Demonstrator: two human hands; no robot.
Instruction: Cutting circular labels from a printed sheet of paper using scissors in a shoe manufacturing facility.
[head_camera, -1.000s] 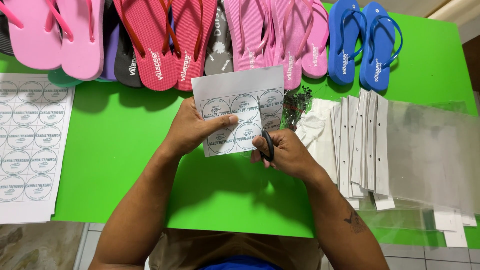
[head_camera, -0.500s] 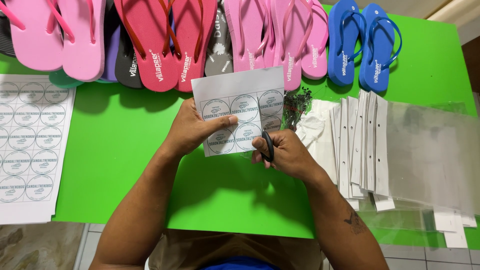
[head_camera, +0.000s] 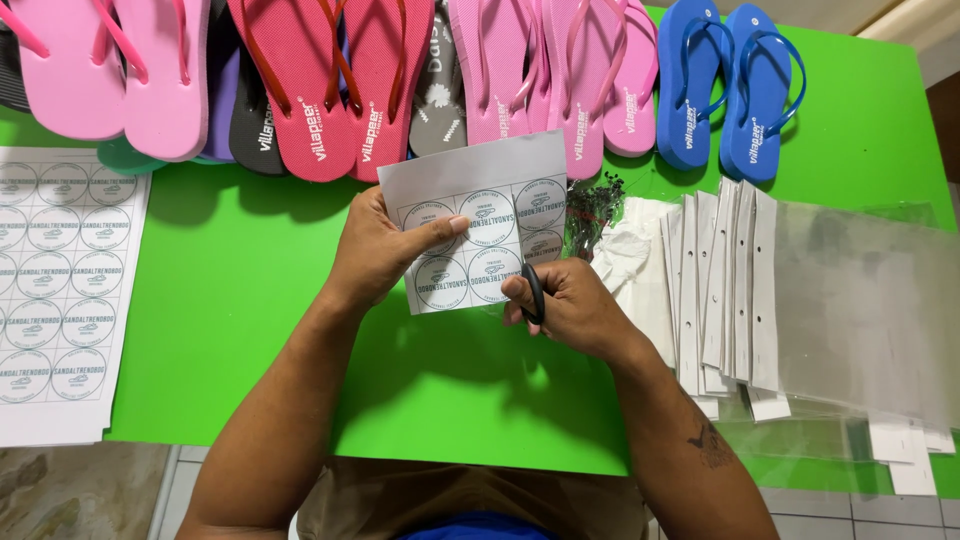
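Observation:
My left hand holds a white sheet of round printed labels by its left edge, thumb across the front, lifted over the green table. My right hand grips black-handled scissors at the sheet's lower right edge; the blades are hidden behind the paper. The sheet carries several circles in rows, with a blank strip along its top.
A full label sheet stack lies at the table's left edge. Pink, red and blue flip-flops line the far edge. Clear plastic bags with white header cards cover the right side. A small dark pile of plastic fasteners sits beside them.
Almost nothing differs. Both hands stay on the sheet and scissors at the same spot; the scissors have edged slightly along the sheet's lower right edge.

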